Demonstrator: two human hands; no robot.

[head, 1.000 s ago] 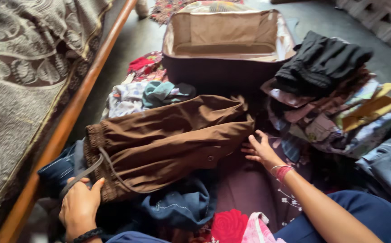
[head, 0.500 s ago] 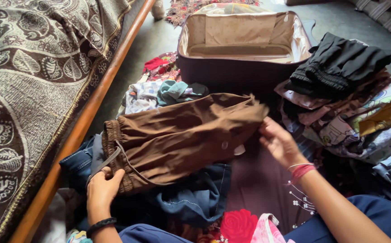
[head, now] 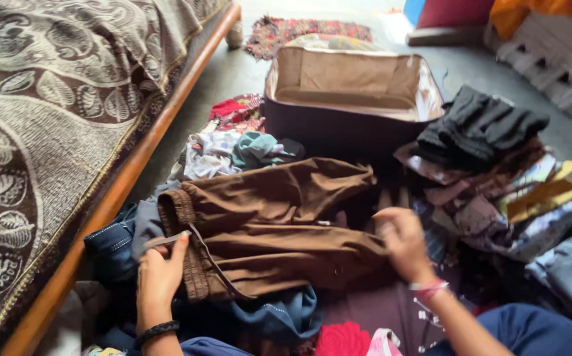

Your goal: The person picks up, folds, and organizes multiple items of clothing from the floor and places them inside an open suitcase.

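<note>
Brown trousers [head: 273, 224] lie folded across a heap of clothes on the floor in front of me. My left hand [head: 159, 280] grips their gathered waistband and a grey drawstring at the left end. My right hand [head: 402, 242], with a red thread and bangle at the wrist, holds the leg end at the right. It is blurred by motion. An open suitcase [head: 339, 125] with a tan lining stands beyond the trousers, nothing inside it.
A bed with a patterned brown cover and a wooden rail [head: 111, 198] runs along the left. A stack of folded clothes topped by black garments [head: 484, 125] sits at the right. Loose clothes [head: 233, 148] lie by the suitcase; denim [head: 279, 316] lies under the trousers.
My right hand has pulled the trouser legs back toward me and lowered them. My left hand has slid up along the waistband. The view has tilted upward.
</note>
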